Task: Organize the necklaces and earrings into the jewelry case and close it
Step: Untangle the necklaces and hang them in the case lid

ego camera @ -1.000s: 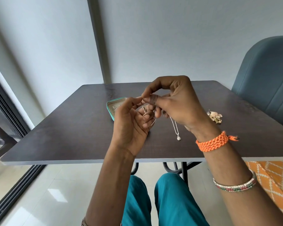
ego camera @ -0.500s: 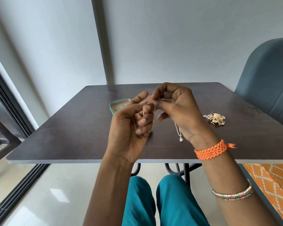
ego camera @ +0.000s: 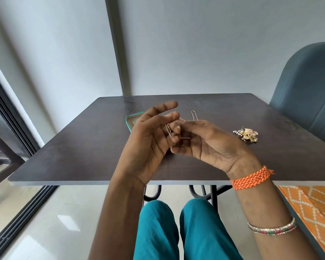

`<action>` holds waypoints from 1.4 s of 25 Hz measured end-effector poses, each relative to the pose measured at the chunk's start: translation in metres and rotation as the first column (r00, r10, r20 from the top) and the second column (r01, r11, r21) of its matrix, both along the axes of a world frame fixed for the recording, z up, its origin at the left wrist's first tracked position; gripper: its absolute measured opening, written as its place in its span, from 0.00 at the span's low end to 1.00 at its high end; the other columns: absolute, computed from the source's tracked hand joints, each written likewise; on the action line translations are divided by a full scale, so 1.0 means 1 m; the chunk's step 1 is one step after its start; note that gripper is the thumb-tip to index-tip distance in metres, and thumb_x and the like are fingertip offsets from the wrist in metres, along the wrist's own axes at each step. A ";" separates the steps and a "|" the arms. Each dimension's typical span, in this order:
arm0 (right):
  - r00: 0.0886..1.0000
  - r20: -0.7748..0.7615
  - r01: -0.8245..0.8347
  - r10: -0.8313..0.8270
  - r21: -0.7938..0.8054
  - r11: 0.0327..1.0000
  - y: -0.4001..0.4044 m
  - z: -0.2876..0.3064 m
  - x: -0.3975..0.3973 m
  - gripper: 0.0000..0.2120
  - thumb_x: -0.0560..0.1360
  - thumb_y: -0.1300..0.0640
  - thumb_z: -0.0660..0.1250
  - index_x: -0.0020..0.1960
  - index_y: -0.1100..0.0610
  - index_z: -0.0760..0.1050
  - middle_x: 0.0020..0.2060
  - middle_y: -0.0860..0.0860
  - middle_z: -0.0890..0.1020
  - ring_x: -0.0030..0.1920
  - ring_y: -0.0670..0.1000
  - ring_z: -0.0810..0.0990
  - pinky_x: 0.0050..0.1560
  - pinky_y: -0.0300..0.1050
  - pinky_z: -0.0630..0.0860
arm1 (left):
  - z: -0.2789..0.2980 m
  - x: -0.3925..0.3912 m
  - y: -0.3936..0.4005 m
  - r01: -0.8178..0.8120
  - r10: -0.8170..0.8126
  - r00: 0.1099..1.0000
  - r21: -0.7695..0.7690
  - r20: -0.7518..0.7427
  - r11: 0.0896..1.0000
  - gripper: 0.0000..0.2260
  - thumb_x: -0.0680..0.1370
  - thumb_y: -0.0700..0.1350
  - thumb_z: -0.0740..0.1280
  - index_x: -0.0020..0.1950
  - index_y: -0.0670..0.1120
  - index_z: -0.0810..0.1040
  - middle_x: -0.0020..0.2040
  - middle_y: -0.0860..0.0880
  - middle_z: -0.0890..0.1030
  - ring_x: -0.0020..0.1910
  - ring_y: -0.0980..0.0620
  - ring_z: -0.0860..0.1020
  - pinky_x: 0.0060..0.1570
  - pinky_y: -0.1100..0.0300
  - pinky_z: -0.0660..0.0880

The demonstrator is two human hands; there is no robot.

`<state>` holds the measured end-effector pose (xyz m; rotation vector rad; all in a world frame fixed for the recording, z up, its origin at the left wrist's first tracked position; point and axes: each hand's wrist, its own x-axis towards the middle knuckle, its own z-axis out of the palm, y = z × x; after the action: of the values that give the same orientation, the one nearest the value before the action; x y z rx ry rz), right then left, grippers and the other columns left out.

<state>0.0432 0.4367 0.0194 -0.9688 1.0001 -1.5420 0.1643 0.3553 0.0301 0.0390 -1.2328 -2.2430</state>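
You had no readable text, label, brand, number or sign anywhere in view. The teal-rimmed jewelry case on the dark wooden table bore no lettering you could make out, and most of it sat hidden behind your hand. The orange fabric with the white diamond lattice carried only pattern, not writing.
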 end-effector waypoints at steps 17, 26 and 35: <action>0.562 -0.521 0.686 -0.643 -0.141 0.713 -0.026 -0.018 -0.013 0.09 0.72 0.56 0.70 0.33 0.51 0.79 0.28 0.43 0.79 0.34 0.42 0.77 0.44 0.44 0.74 | -0.056 -0.023 0.000 -0.536 0.566 0.805 -0.189 0.181 0.823 0.11 0.74 0.31 0.69 0.40 0.44 0.70 0.37 0.43 0.80 0.35 0.50 0.79 0.37 0.61 0.78; 0.518 -0.521 0.658 -0.678 -0.264 0.705 -0.046 -0.025 -0.015 0.07 0.71 0.61 0.72 0.37 0.52 0.80 0.33 0.44 0.82 0.34 0.38 0.77 0.40 0.32 0.74 | -0.075 -0.026 -0.015 -0.559 0.649 0.725 -0.353 0.231 0.750 0.12 0.74 0.37 0.70 0.44 0.49 0.69 0.42 0.44 0.84 0.34 0.52 0.80 0.31 0.61 0.76; 0.302 -0.800 0.578 -0.519 -0.279 0.767 -0.096 0.005 -0.051 0.07 0.67 0.52 0.75 0.33 0.44 0.80 0.30 0.38 0.81 0.39 0.39 0.74 0.58 0.54 0.74 | -0.066 -0.018 -0.107 -0.793 0.897 0.400 -0.421 0.185 0.441 0.08 0.78 0.47 0.60 0.52 0.49 0.77 0.46 0.49 0.83 0.43 0.56 0.80 0.45 0.54 0.78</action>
<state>-0.0078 0.3403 0.0242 -1.4932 2.3063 -1.5095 0.1465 0.2484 -0.0361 0.8736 -1.2681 -1.1272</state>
